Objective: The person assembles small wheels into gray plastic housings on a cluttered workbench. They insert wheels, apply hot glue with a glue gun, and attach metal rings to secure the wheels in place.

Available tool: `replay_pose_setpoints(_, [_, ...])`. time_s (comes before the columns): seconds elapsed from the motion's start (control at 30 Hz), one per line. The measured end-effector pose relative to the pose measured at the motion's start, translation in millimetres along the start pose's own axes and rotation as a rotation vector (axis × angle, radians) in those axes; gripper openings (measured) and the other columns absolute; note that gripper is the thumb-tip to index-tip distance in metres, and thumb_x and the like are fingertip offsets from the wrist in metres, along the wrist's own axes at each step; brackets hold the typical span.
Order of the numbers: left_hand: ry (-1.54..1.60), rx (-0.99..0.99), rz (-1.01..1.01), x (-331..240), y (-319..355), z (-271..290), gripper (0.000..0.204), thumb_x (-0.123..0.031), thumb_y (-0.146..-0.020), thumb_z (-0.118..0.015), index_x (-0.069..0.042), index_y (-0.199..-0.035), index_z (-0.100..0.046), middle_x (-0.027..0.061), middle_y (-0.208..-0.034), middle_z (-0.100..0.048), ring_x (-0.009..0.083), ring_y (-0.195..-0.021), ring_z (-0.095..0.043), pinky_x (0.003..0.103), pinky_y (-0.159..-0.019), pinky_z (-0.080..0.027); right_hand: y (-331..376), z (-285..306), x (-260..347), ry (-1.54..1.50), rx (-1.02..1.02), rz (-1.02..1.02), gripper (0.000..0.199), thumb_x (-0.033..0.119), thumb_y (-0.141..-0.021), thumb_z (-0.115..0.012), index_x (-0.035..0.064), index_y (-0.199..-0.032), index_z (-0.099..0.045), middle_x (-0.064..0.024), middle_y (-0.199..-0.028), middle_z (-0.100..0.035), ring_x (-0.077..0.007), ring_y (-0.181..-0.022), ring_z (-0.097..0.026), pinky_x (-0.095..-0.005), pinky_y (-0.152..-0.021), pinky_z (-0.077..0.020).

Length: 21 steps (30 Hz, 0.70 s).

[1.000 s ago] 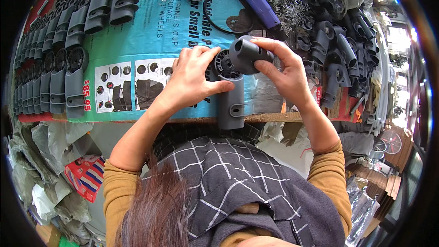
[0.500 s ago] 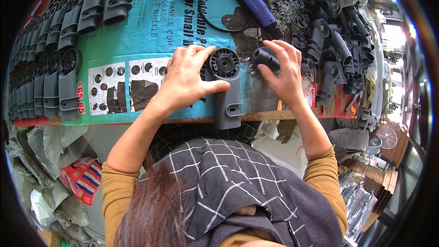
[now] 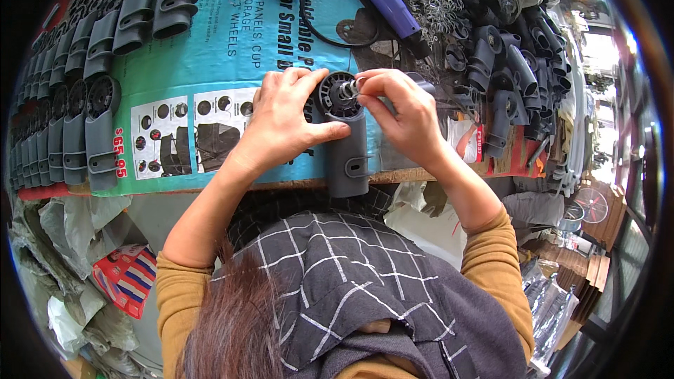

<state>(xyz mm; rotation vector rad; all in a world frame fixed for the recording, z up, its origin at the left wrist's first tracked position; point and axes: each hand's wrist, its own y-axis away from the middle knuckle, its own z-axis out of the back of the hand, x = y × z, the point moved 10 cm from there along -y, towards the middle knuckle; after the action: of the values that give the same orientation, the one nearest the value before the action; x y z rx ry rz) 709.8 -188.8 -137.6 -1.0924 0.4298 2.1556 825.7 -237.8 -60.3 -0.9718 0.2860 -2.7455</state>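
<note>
A dark grey plastic tube fitting (image 3: 347, 154) with a round, ribbed head lies at the table's front edge, its tube end pointing towards me. My left hand (image 3: 281, 116) is closed on its head, fingers at the far left side and thumb across the neck. Over the open socket of that head, my right hand (image 3: 400, 109) pinches a small coiled metal spring (image 3: 347, 90). Whether the spring touches the bottom of the socket cannot be seen. Another dark grey piece (image 3: 424, 85) lies just behind my right hand, partly hidden by it.
Rows of similar grey fittings (image 3: 102, 133) stand at the left. A purple heat gun (image 3: 382, 0) with a black cord lies at the back, beside loose springs (image 3: 439, 10). Dark plastic parts (image 3: 519, 70) are heaped at the right. Printed blue-green sheeting (image 3: 175, 63) covers the table.
My right hand has let go of the small dark piece and moved left to the fitting's head, now with a spring in its fingertips. My left hand stays on the fitting.
</note>
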Motion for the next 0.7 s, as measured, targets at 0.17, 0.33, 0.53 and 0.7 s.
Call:
replay_pose_setpoints(0.17, [0.013,-0.016,0.016,1,2,1,0.086,-0.052,-0.067,-0.079,-0.002,-0.132,-0.054,0.0165,-0.129,-0.051,0.0343,-0.118,-0.043,0.044,-0.106,-0.034,0,-20,-1,0.049,0.027,0.075,0.011,0.003,-0.083,-0.066,0.0014,-0.09,-0.058,-0.0137,-0.094,-0.065,-0.0333,-0.086,-0.064,-0.0388,-0.075,-0.0521])
replay_pose_setpoints(0.33, [-0.005,-0.026,-0.009,0,1,1,0.085,-0.051,-0.068,-0.079,-0.001,-0.132,-0.055,0.0159,-0.128,-0.052,0.0338,-0.118,-0.043,0.043,-0.105,-0.034,0,-3,-4,-0.005,-0.002,-0.069,0.019,0.009,-0.083,-0.07,0.0018,-0.097,-0.061,-0.0131,-0.096,-0.065,-0.0296,-0.087,-0.065,-0.0358,-0.077,-0.0526])
replay_pose_setpoints(0.53, [0.005,-0.018,-0.005,-1,0,1,0.084,-0.05,-0.067,-0.08,-0.001,-0.132,-0.055,0.0139,-0.126,-0.053,0.0323,-0.116,-0.043,0.042,-0.105,-0.035,25,61,-55,0.288,0.038,-0.227,0.041,0.001,-0.077,-0.07,0.0069,-0.117,-0.064,-0.0117,-0.125,-0.059,-0.0273,-0.115,-0.057,-0.0369,-0.101,-0.0432])
replay_pose_setpoints(0.7, [0.012,-0.008,0.013,-2,-1,2,0.085,-0.05,-0.067,-0.08,-0.001,-0.131,-0.055,0.0139,-0.127,-0.053,0.0323,-0.117,-0.043,0.042,-0.105,-0.034,46,39,-95,0.035,0.018,-0.363,0.041,0.001,-0.073,-0.075,0.0067,-0.112,-0.065,-0.0125,-0.127,-0.059,-0.0288,-0.117,-0.057,-0.0366,-0.101,-0.0438])
